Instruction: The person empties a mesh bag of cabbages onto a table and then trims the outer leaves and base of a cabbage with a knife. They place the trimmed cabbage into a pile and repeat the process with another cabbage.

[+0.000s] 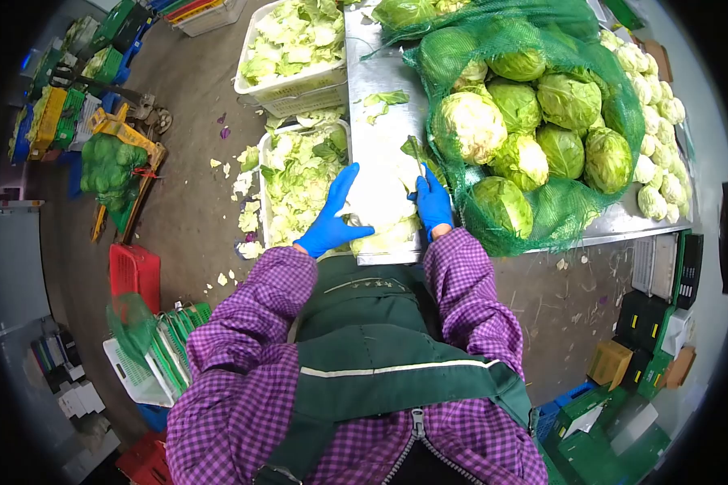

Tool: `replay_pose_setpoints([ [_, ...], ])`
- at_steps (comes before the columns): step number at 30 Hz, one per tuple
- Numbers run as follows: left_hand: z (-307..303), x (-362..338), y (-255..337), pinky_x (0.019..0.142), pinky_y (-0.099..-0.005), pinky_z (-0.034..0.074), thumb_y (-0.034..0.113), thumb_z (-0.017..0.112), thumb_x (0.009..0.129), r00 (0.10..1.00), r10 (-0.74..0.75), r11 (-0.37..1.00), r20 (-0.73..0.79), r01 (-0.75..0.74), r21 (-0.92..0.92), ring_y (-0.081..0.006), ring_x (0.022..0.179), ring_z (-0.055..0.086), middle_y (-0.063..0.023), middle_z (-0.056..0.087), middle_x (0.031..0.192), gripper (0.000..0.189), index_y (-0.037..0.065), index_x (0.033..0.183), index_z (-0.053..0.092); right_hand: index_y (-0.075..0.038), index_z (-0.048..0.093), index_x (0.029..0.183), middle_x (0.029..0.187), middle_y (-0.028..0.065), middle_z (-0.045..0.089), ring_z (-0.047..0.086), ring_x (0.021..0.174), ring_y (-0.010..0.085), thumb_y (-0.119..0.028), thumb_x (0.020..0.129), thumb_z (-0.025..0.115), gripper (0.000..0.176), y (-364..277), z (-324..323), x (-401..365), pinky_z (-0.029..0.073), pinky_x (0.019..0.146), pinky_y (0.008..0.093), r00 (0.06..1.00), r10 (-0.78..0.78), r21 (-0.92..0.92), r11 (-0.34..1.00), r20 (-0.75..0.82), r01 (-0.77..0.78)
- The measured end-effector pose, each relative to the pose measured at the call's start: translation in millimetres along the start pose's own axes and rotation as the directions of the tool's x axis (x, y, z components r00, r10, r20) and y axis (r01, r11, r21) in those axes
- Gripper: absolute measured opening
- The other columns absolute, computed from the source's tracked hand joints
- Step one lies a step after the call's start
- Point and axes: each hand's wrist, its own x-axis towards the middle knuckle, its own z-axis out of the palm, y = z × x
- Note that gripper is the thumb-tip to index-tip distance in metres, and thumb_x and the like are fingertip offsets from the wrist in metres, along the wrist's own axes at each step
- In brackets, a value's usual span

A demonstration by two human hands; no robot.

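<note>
In the head view, a pale, overexposed cabbage (380, 190) lies on the metal table in front of me. My left hand (332, 218), in a blue glove, is at its left side with thumb and fingers spread wide. My right hand (433, 202), also blue-gloved, is closed at the cabbage's right side around a knife (417, 155), whose narrow blade points away from me. Loose green leaves (387, 98) lie farther up the table. Close by on the right, a green mesh sack (461, 190) lies open around several whole cabbages (569, 101).
Left of the table stand two crates of leaf trimmings, a far one (299, 101) and a near one (264, 182). Trimmed cabbages (653, 202) are piled at the table's right edge. Leaf scraps litter the floor; a yellow pallet jack (121, 125) and red crate (135, 271) stand left.
</note>
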Motion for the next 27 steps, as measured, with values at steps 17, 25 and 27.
replay_pose_setpoints([
  [17,5,-14,9,0.105,-0.0393,0.034,0.011,0.082,0.067,0.916,-0.401,0.742,0.021,0.338,-0.579,-0.0267,0.131,0.033,-0.013,0.032,0.142,0.1,0.013,0.145,0.018,-0.002,0.063,0.1,0.09,0.0214,0.065,0.064,0.08,0.035,-0.031,0.078,0.066,0.036,-48,1,-12,0.05,0.07,0.0392,0.928,-0.367,-0.356,0.877,-0.06,0.323],
  [25,4,-29,-6,0.105,-0.0411,0.034,0.008,0.08,0.069,0.903,-0.429,0.74,-0.001,0.35,-0.574,-0.0291,0.131,0.034,-0.0137,0.031,0.143,0.103,0.019,0.147,0.012,-0.003,0.057,0.118,0.113,0.0175,0.061,0.06,0.102,0.03,-0.041,0.073,0.073,0.061,-62,9,-51,0.046,0.088,0.0335,0.922,-0.348,-0.349,0.854,0.167,0.385],
  [27,-9,-22,0,0.105,-0.0415,0.034,0.014,0.078,0.072,0.876,-0.476,0.69,0.076,0.425,-0.586,-0.0293,0.13,0.035,-0.0167,0.032,0.141,0.102,0.018,0.147,0.01,-0.003,0.058,0.118,0.11,0.0172,0.062,0.06,0.1,0.0288,-0.04,0.073,0.074,0.06,-60,10,-39,0.046,0.087,0.0327,0.964,-0.047,-0.199,0.975,0.262,0.101],
])
